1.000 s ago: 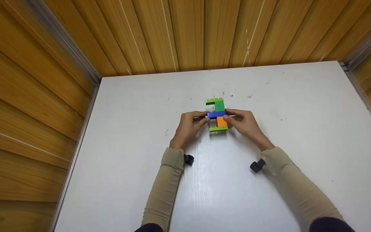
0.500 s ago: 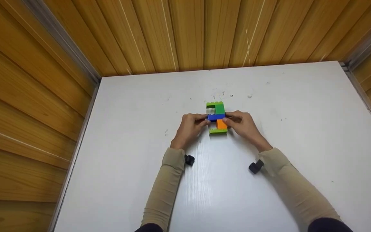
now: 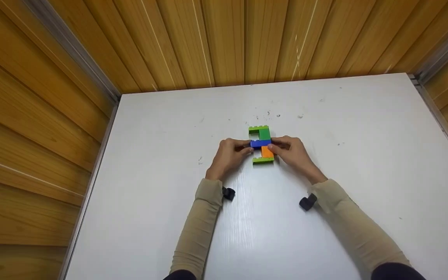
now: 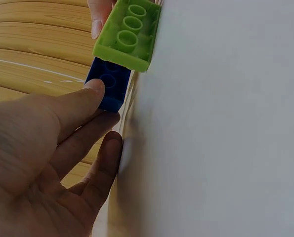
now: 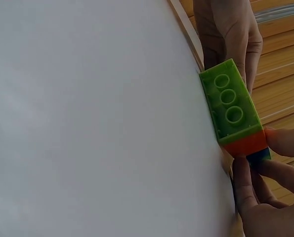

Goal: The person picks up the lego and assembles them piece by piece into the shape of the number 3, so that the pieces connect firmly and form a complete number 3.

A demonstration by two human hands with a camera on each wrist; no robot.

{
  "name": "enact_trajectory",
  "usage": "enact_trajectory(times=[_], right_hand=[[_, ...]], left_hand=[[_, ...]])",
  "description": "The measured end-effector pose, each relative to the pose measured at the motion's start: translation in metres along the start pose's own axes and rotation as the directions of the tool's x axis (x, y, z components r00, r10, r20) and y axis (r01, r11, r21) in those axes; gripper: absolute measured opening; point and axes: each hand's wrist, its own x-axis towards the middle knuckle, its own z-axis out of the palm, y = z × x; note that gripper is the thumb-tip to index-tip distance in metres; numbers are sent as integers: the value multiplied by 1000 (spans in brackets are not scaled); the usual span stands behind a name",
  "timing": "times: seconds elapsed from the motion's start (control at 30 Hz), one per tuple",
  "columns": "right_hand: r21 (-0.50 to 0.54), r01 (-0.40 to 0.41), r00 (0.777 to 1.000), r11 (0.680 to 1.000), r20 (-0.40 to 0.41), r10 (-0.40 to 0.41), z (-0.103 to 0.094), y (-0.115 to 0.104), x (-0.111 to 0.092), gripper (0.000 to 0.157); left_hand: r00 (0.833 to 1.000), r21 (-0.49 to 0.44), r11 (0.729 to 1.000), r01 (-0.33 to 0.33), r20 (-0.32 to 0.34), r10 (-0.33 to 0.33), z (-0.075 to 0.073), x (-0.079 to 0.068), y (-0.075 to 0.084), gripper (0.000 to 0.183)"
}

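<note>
A joined assembly of toy building bricks lies between both hands in the head view. From far to near it has a light green brick [image 3: 258,128], a green brick [image 3: 264,134], a long blue brick [image 3: 260,144], an orange brick [image 3: 267,152] and another light green brick [image 3: 263,160]. My left hand [image 3: 228,157] pinches the blue brick's left end between thumb and fingers. On the other side, my right hand [image 3: 296,155] grips the assembly where blue and orange meet. The hollow underside of the near light green brick [image 5: 230,101] shows in the right wrist view.
A white table [image 3: 150,155] with small dark marks spreads beneath the hands. Wood-look panel walls [image 3: 224,42] rise behind it and at the sides. A small black device [image 3: 228,193] is worn at the left wrist, and another black device [image 3: 308,202] at the right.
Both hands have drawn the brick assembly slightly toward the person, down in the head view. Their hold on it looks the same, and the bricks keep their arrangement.
</note>
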Motion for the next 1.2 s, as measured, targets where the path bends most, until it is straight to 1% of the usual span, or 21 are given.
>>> enact_trajectory(times=[0.17, 0.67, 0.93, 1.1, 1.2], right_hand=[[1, -10, 1000, 1000, -9, 10, 1, 0, -1, 49], [-1, -25, 1000, 1000, -14, 25, 4, 1, 2, 50], [-11, -48, 999, 999, -23, 47, 7, 0, 4, 52], [-13, -50, 998, 999, -26, 49, 7, 2, 7, 54], [-20, -48, 998, 999, -28, 47, 6, 2, 8, 53]], left_hand=[[1000, 3, 1000, 1, 11, -1, 0, 0, -1, 35], [998, -3, 999, 46, 51, -45, -2, -1, 0, 37], [997, 30, 999, 27, 72, -29, -2, -2, 1, 41], [995, 60, 998, -2, 100, -4, -1, -4, 1, 47], [994, 65, 998, -2, 113, -5, -1, -4, 2, 49]])
